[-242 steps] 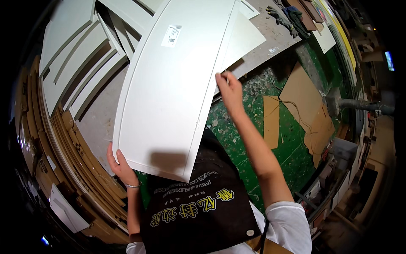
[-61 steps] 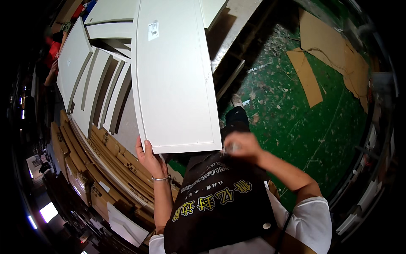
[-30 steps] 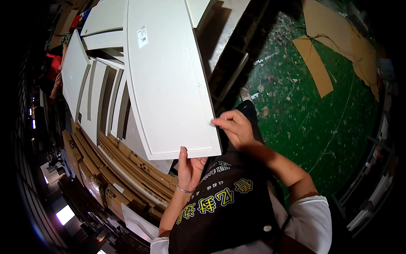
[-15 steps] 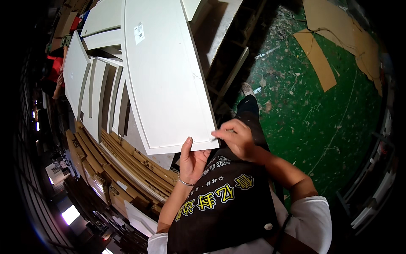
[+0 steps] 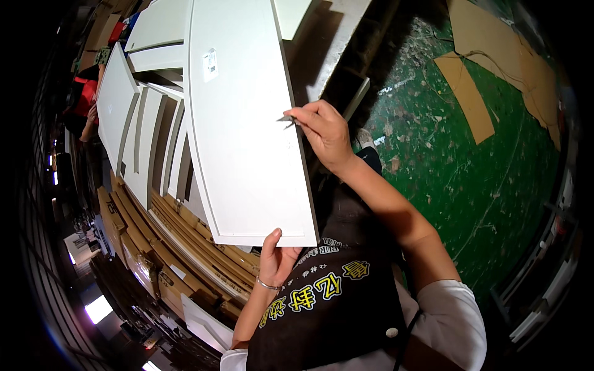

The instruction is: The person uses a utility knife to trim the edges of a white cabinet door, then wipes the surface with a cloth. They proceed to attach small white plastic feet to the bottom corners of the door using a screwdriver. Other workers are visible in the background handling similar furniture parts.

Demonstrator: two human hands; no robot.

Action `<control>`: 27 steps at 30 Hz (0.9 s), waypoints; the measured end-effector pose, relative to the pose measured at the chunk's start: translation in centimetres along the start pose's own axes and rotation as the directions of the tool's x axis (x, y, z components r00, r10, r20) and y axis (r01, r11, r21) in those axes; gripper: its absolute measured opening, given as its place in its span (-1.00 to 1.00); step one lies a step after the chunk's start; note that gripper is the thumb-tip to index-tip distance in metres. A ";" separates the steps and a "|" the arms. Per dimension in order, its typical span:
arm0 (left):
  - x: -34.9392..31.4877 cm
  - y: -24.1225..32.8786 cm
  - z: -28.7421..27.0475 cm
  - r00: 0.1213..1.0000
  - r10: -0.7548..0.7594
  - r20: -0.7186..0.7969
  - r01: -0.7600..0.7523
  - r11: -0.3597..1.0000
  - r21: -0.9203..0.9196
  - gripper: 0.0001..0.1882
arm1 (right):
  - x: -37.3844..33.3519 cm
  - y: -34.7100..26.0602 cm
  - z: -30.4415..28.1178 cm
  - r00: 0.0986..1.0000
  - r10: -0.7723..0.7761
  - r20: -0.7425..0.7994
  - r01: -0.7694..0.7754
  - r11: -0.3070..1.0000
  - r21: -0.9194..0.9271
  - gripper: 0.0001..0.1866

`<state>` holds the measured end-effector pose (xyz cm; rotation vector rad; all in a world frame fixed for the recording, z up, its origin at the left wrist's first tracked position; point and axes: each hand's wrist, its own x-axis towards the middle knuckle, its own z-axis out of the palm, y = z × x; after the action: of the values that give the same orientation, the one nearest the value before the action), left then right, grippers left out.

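Observation:
A long white panel (image 5: 247, 154) with a raised border and a small label (image 5: 210, 64) reaches from the far side down to my body. My left hand (image 5: 276, 258) grips its near edge, thumb on top and fingers underneath. Over the panel's right edge, my right hand (image 5: 323, 133) pinches a small, thin, pointed dark piece (image 5: 286, 119), perhaps a blade; its exact kind I cannot make out. The tip points left, and whether it touches the surface I cannot tell.
White boards (image 5: 145, 130) lie stacked to the left, above long brown cardboard packages (image 5: 185, 247). Another person's hand (image 5: 93, 114) is at the far left boards. On the green floor (image 5: 433, 185) to the right lie cardboard sheets (image 5: 467, 99) and a cord.
My right hand has moved from the panel's near right corner farther up along its right edge, and the thin piece now shows. The panel's near end has come slightly closer to me.

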<state>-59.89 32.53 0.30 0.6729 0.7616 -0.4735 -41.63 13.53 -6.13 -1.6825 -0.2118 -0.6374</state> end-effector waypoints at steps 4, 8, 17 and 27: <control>-1.7 0.8 -0.4 0.999 0.040 -0.026 -0.039 0.999 0.032 -0.50 | 2.3 1.0 1.7 1.000 0.005 -0.028 -0.005 1.000 0.028 -0.73; -3.9 2.8 -3.2 0.999 0.051 0.003 -0.051 0.994 0.101 -0.57 | 4.4 1.5 3.4 0.998 0.005 -0.065 0.000 0.998 0.065 -0.76; -9.3 6.1 -3.6 0.985 0.102 -0.137 -0.081 0.985 0.155 -0.46 | 9.7 2.3 6.4 0.989 -0.032 -0.145 0.047 0.994 0.098 -0.76; -12.3 9.1 -1.0 0.908 0.328 -0.258 -0.275 0.936 0.221 -0.33 | 16.5 5.6 9.1 0.972 -0.022 -0.235 0.037 0.998 0.057 -0.77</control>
<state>-62.61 41.38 12.49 1.0297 0.8789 -0.1570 -22.62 17.58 -3.17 -1.5337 -0.0864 -0.8373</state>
